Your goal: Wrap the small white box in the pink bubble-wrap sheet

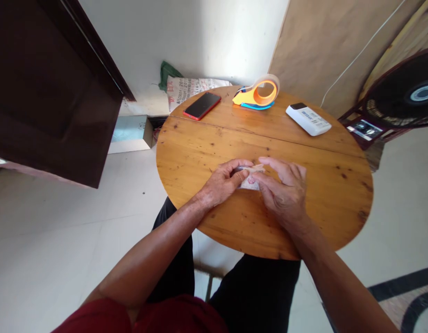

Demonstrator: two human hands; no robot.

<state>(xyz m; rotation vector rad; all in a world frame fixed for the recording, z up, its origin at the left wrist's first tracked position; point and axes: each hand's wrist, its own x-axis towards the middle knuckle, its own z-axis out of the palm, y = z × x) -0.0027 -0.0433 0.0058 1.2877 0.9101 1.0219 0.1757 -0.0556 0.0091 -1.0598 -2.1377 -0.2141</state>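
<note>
A small whitish paper (250,181) with a reddish round print is between my hands, low over the near middle of the wooden table. My left hand (223,182) is closed on its left end, thumb on top and fingers curled behind. At the upper right part of the paper, my right hand (285,189) has its thumb and a bent finger pressed together, with another finger stretched above. A pale corner shows beyond the right knuckles; whether it belongs to the same paper, I cannot tell. The hands cover much of the paper.
On the round wooden table (200,143), a red-edged phone (202,106), an orange tape dispenser (257,94) and a white device (308,119) lie along the far side. A printed sack (189,88) is behind it. A black fan (404,92) stands right, a dark door (54,92) left.
</note>
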